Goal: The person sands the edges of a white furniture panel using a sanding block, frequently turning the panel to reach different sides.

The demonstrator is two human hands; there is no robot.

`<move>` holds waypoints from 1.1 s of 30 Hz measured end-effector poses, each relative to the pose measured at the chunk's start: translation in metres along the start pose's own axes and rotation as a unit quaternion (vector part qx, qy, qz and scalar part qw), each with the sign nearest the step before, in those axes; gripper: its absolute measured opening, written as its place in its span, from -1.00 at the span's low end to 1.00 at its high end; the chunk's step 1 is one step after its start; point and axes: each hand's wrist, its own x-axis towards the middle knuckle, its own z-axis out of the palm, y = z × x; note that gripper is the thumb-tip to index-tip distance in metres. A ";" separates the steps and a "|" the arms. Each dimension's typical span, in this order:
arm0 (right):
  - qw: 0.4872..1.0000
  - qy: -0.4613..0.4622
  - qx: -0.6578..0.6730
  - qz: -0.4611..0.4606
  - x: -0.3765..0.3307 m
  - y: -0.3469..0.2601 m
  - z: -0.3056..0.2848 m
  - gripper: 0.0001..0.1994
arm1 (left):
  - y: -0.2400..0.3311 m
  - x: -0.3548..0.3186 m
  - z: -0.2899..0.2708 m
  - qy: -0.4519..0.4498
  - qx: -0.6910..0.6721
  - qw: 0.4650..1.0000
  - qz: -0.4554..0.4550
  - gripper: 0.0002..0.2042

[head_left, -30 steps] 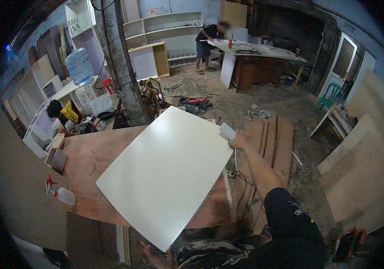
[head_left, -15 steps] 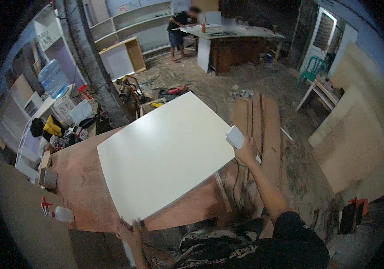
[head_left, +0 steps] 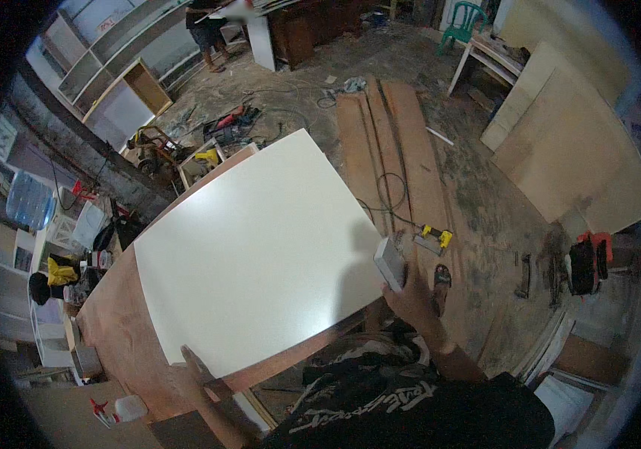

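Observation:
A large white panel lies on a reddish-brown board. My left hand is at the panel's near left corner, closed on its edge, with some fingers hidden. At the panel's right corner, my right hand grips a small pale rectangular block, held tilted on edge beside the panel. My right hand's shadow falls across the white surface.
A spray bottle stands at the lower left. Brown planks and a yellow-black power tool with a cord are on the floor to the right. Sheets lean at right. Another person stands far off.
My view has swung down and to the right. My right hand, still holding the block, has come nearer and turned. My left hand has shifted slightly along the panel's near left corner.

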 end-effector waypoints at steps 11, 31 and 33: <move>0.977 -0.137 0.133 0.092 0.012 -0.010 -0.058 -0.19 | 0.313 -0.017 -0.002 0.121 0.053 0.970 0.204 -0.05; 0.970 -0.233 -0.010 -0.060 0.188 0.014 0.031 -0.34 | 0.636 0.015 0.004 0.183 -0.209 0.842 0.462 -0.61; 0.986 -0.149 0.034 -0.060 0.255 -0.009 0.064 -0.33 | 0.642 0.018 0.013 0.185 -0.197 0.843 0.465 -0.61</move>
